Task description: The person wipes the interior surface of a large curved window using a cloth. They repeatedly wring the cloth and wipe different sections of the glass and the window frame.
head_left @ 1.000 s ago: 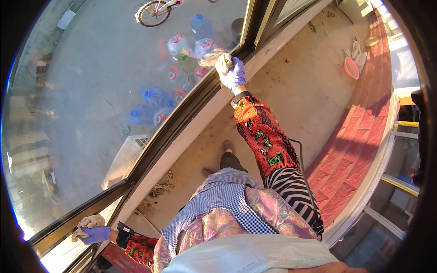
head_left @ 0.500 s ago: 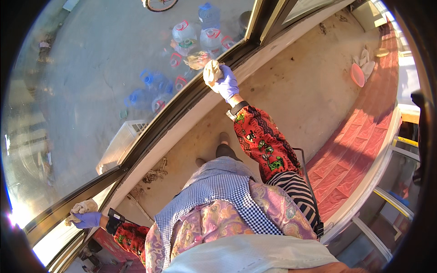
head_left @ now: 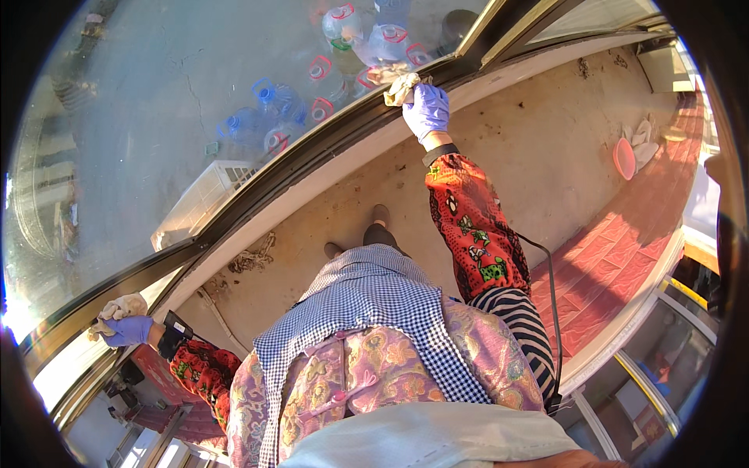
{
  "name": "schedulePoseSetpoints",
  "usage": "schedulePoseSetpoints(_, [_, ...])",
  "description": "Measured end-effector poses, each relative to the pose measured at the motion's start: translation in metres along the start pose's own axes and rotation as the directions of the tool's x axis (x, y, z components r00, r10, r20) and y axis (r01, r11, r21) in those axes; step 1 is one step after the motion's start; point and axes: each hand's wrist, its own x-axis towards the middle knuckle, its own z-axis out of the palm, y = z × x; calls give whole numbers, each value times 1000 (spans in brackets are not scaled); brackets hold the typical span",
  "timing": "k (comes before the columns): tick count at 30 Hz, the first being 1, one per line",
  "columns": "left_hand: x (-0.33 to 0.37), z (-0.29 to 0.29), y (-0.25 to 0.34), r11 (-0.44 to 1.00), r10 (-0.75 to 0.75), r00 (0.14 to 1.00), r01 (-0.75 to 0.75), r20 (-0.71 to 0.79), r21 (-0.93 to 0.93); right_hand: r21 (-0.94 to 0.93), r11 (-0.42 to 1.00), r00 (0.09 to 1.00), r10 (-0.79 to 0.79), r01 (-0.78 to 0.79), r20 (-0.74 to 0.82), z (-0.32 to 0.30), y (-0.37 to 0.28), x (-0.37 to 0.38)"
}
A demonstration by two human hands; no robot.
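My right hand, in a purple glove, is closed on a crumpled cream cloth. It presses the cloth to the window glass just above the dark lower frame, where the pane mirrors it faintly. Far to the left, my gloved left hand grips another bunched cloth at the lower left part of the frame. Red patterned sleeves cover both forearms, and a dark band circles each wrist.
Through the pane show several plastic jugs and a white boxy unit. Inside, a pink basin lies by cloths on the right, near a red brick-patterned wall. Dry debris lies along the sill side of the floor.
My right hand and its cloth have shifted right and up along the window frame. The view has turned a little; my left hand still holds its cloth at the frame.
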Motion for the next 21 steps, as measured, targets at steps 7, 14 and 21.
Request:
schedulePoseSetpoints(7, [-11,13,6,991,24,982,2,-188,136,458,855,945,-316,245,85,-13,-58,-15])
schedulePoseSetpoints(14, [-15,3,-5,1000,1,995,2,-95,31,-142,986,994,-82,91,69,-22,-3,8])
schedulePoseSetpoints(21, [-27,19,16,1000,-2,998,3,-62,7,4,973,969,-230,231,92,6,-106,-39])
